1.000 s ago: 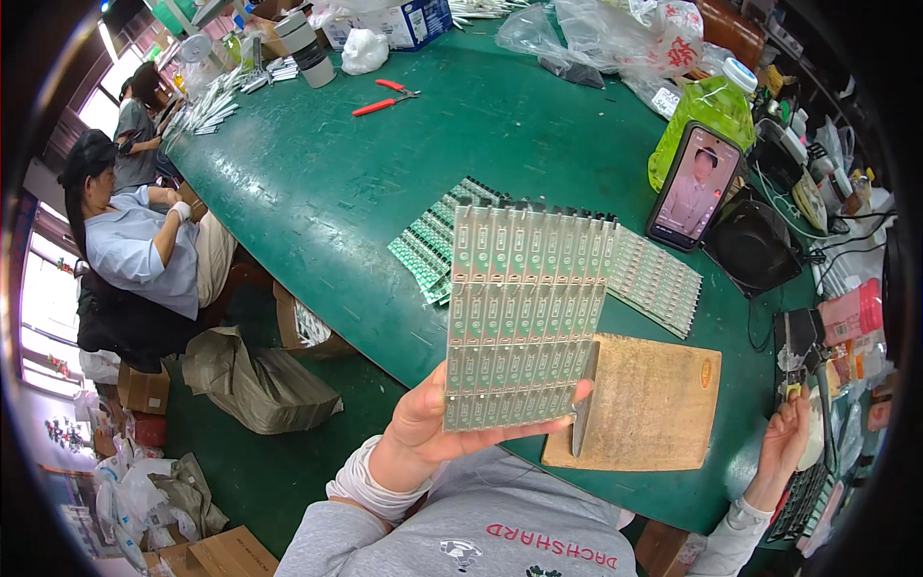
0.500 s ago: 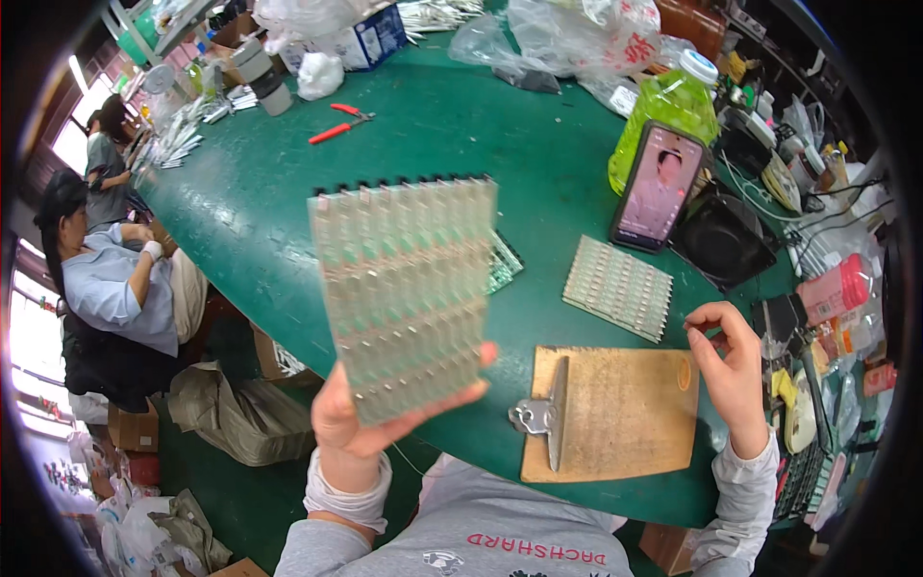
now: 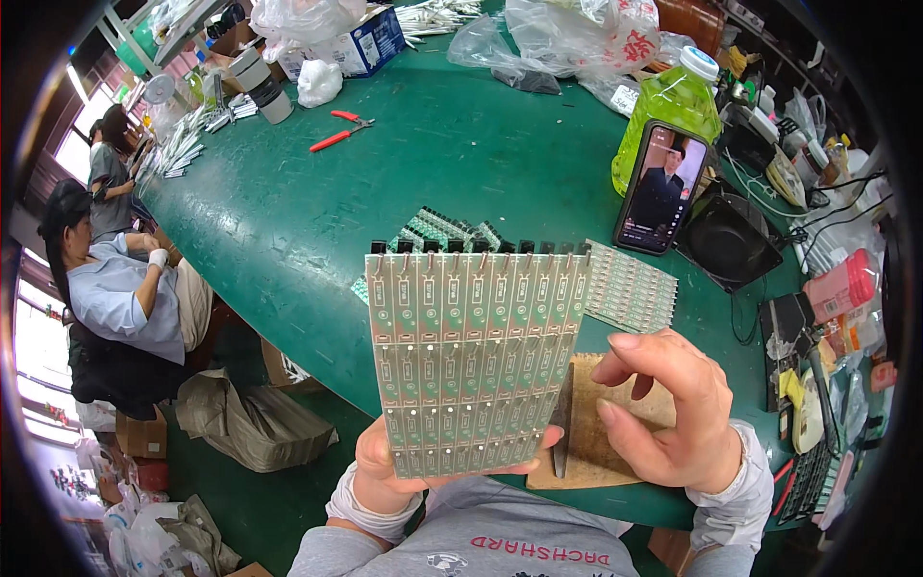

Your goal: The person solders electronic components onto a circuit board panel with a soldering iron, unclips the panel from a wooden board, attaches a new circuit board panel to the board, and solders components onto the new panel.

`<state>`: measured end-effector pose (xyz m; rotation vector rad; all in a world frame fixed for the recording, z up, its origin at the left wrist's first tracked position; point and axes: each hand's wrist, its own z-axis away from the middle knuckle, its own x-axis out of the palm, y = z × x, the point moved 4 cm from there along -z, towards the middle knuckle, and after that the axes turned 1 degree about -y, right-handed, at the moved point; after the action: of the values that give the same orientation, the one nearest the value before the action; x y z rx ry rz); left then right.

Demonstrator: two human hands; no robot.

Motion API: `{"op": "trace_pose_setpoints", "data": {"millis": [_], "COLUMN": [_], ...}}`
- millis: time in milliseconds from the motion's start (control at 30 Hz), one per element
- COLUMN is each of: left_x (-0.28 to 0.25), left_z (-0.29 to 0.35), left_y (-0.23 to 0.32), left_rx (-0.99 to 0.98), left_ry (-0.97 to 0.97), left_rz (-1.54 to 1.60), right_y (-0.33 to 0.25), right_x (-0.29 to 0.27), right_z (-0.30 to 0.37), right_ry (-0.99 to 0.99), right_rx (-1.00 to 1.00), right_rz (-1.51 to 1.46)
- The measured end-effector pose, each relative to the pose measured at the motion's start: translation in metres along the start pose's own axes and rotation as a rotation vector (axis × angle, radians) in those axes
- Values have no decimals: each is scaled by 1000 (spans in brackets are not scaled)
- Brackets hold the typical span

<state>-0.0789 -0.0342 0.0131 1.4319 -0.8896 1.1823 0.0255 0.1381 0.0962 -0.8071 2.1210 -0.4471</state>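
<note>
My left hand (image 3: 377, 460) grips the lower edge of a pale green circuit board panel (image 3: 471, 370), held tilted up over the table's front edge. Rows of small outlined units cover the panel, and black parts line its top edge. Beside it, my right hand (image 3: 673, 409) hovers over a brown clipboard (image 3: 615, 438), its fingers curled but apart and nothing between them. Part of the clipboard is hidden by the panel. Another board panel (image 3: 635, 288) lies flat beyond my right hand. More green boards (image 3: 437, 229) lie behind the held panel, mostly covered by it.
A phone (image 3: 661, 188) leans on a green-liquid bottle (image 3: 673, 101). Red-handled pliers (image 3: 338, 135) lie farther back. Plastic bags (image 3: 567, 38) and a blue box (image 3: 370, 43) stand at the back. Cables and clutter fill the right side. A person (image 3: 125, 279) sits at the left.
The held panel has come nearer and moved right and down, showing its units more sharply. My right hand has moved left toward it, over the clipboard. The phone's picture has changed.
</note>
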Motion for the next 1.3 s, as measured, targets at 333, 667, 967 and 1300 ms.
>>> {"op": "trace_pose_setpoints", "data": {"millis": [333,667,967,1300], "left_x": [36,56,53,-4], "left_z": [-8,1,-3,-15], "left_y": [16,-2,2,75], "left_rx": [505,800,800,826], "left_ry": [-264,-330,-322,524], "left_rz": [-1562,-2019,-2111,-2400], "right_y": [13,6,21,108], "right_x": [-5,-19,-21,-35], "right_z": [22,30,34,46], "right_ry": [-20,-202,-196,-169], "right_rx": [483,418,470,398], "right_rz": [-529,-543,-353,531]}}
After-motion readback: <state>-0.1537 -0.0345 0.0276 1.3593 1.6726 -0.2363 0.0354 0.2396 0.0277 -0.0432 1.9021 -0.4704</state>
